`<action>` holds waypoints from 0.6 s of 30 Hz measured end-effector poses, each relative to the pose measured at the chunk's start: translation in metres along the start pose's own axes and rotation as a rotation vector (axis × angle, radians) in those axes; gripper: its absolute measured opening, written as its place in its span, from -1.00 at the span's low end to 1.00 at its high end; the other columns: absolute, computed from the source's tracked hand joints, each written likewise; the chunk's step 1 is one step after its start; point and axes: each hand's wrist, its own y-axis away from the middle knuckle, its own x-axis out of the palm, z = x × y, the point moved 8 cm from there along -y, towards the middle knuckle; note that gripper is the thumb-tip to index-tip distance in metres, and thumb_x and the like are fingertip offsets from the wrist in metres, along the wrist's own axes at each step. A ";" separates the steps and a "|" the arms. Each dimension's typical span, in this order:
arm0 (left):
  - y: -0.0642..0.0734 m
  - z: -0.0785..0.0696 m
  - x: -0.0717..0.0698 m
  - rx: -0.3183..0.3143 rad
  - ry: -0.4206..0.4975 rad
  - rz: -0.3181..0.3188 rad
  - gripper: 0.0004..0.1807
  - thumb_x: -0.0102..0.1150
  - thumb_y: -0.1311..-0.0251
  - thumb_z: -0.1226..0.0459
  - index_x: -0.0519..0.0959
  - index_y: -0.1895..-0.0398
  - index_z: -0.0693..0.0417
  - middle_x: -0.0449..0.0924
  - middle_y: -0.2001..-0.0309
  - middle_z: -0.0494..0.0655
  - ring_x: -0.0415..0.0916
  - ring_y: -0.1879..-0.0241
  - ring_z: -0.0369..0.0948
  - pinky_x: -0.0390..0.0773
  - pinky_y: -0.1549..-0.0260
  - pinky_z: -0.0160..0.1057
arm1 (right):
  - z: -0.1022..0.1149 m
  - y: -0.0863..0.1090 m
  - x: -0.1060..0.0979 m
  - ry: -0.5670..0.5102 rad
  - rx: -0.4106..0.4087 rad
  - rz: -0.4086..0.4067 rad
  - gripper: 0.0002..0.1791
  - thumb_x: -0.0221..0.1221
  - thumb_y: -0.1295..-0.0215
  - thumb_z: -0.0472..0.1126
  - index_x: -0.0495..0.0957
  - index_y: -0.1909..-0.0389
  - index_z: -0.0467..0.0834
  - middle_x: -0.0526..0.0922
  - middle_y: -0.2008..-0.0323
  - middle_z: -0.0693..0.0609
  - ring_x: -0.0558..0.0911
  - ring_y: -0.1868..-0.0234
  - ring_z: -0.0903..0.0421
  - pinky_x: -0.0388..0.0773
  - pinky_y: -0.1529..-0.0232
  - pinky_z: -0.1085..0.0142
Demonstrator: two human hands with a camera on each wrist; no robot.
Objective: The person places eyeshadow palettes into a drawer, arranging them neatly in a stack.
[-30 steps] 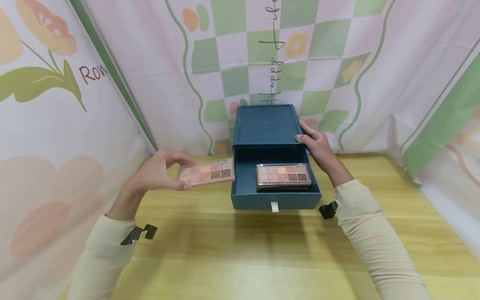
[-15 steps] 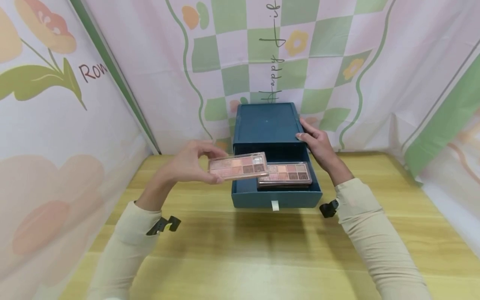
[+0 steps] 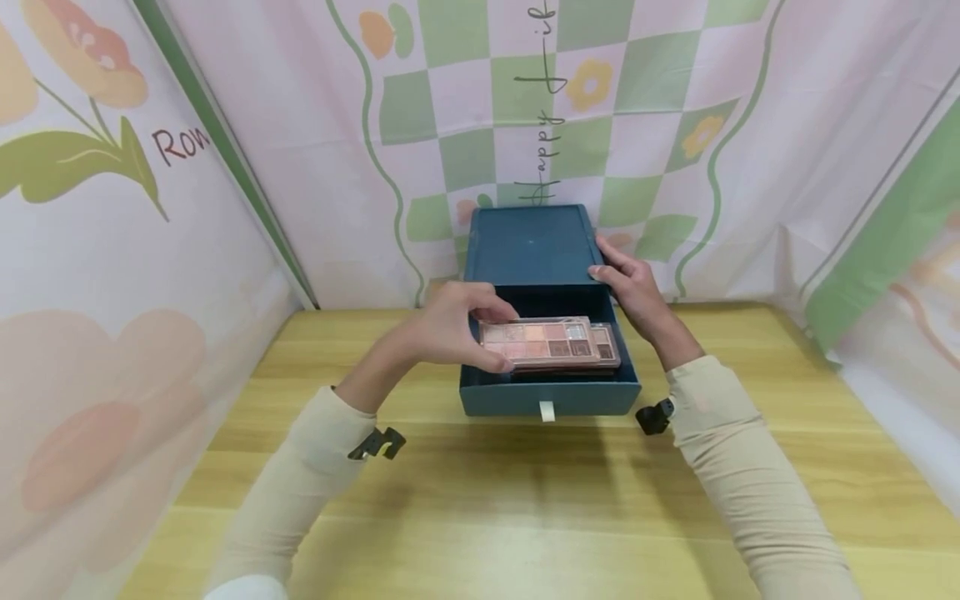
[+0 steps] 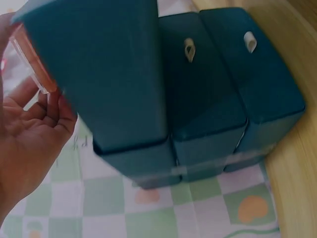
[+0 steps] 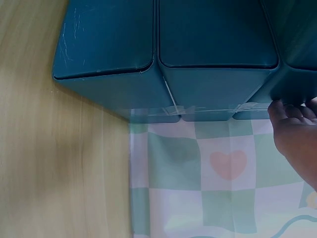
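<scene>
My left hand (image 3: 453,329) pinches an eyeshadow palette (image 3: 540,342) by its left end, thumb at the near edge and fingers at the far edge. The palette is over the pulled-out top drawer (image 3: 510,402) of a dark teal drawer unit (image 3: 528,246). Beneath it lies a second eyeshadow palette (image 3: 606,343), mostly covered; only its right end shows. In the left wrist view, the held palette's edge (image 4: 34,59) peeks out past the drawer wall. My right hand (image 3: 633,292) rests against the unit's right side, thumb at the front corner, index finger extended back along it.
Two closed drawers sit below, each with a pale pull tab (image 4: 189,49) in the left wrist view. The unit stands on a wood-grain table (image 3: 480,508) against a checkered curtain (image 3: 525,100). Another curtain (image 3: 135,333) with flower prints borders the left.
My left hand has carried its palette rightward, from beside the open drawer to over it, covering most of the second palette. My right hand stays at the unit's side.
</scene>
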 end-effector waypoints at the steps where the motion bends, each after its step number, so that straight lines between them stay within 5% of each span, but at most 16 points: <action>1: -0.003 -0.001 0.003 0.005 -0.004 0.006 -0.44 0.58 0.16 0.09 0.74 0.01 0.09 0.62 0.29 -0.11 0.49 0.23 -0.22 0.56 0.18 -0.33 | 0.000 0.000 0.000 0.001 0.000 -0.001 -0.26 0.02 -0.53 -0.08 -0.06 -0.62 0.07 -0.12 -0.67 0.08 0.02 -0.66 -0.01 0.25 -0.55 0.22; 5: -0.013 -0.006 0.014 0.020 -0.009 0.022 -0.45 0.58 0.13 0.08 0.74 0.01 0.09 0.61 0.30 -0.12 0.46 0.26 -0.23 0.52 0.24 -0.36 | 0.001 0.001 -0.001 0.005 0.000 0.000 -0.26 0.00 -0.54 -0.07 -0.07 -0.62 0.08 -0.12 -0.67 0.07 0.03 -0.66 -0.01 0.19 -0.58 0.14; 12: -0.024 -0.009 0.025 0.021 -0.038 0.054 -0.46 0.56 0.10 0.06 0.73 0.00 0.07 0.62 0.29 -0.13 0.44 0.29 -0.24 0.48 0.31 -0.38 | 0.001 0.000 0.000 -0.011 -0.014 0.011 -0.25 0.02 -0.54 -0.06 -0.08 -0.62 0.06 -0.14 -0.67 0.00 0.06 -0.64 -0.10 0.45 -0.30 0.55; 18: -0.028 -0.009 0.029 0.014 -0.024 0.047 -0.45 0.55 0.07 0.07 0.72 -0.04 0.08 0.61 0.28 -0.10 0.45 0.29 -0.23 0.49 0.32 -0.39 | 0.000 0.001 0.000 -0.002 -0.011 0.008 -0.24 0.03 -0.53 -0.03 -0.08 -0.62 0.07 -0.12 -0.67 -0.01 0.07 -0.64 -0.10 0.41 -0.38 0.46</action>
